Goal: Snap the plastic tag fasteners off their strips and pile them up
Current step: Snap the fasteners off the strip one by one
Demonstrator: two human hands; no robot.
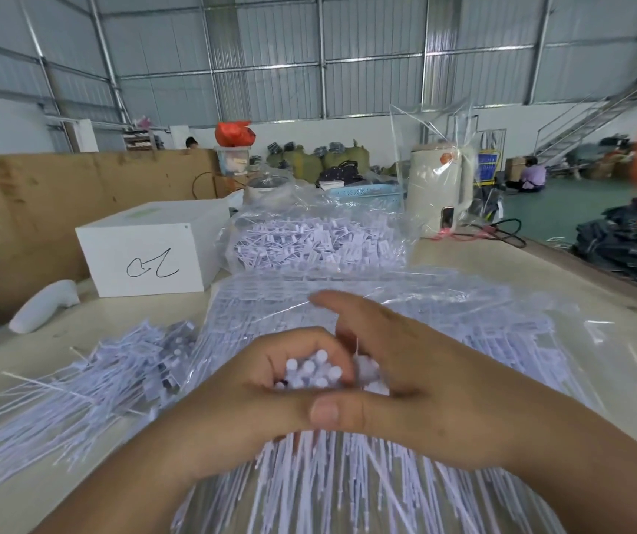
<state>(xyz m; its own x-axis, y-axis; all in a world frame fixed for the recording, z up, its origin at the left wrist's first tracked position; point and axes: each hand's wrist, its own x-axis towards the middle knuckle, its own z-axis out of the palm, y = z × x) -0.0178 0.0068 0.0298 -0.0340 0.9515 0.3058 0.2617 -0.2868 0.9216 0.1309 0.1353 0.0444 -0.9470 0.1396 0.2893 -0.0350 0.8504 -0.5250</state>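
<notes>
**Mid-job: one loose pile made, plenty of strips still uncut**

You have a pile [89, 383] of snapped-off fasteners lying on the surface [444, 252] to the left of your hands, and a bagful [317, 240] of what look like more sits farther back, so a fair share seems done. Still, a thick stack of strips [405, 302] in clear wrap lies just beyond your hands and looks untouched, so I judge much is left. Your left hand [247, 395] is curled round a bundle of fasteners [313, 371], heads up, tails fanning down toward you. Your right hand [425, 383] presses against the bundle's right side, thumb laid across the left fingers, forefinger stretched out and blurred.
</notes>
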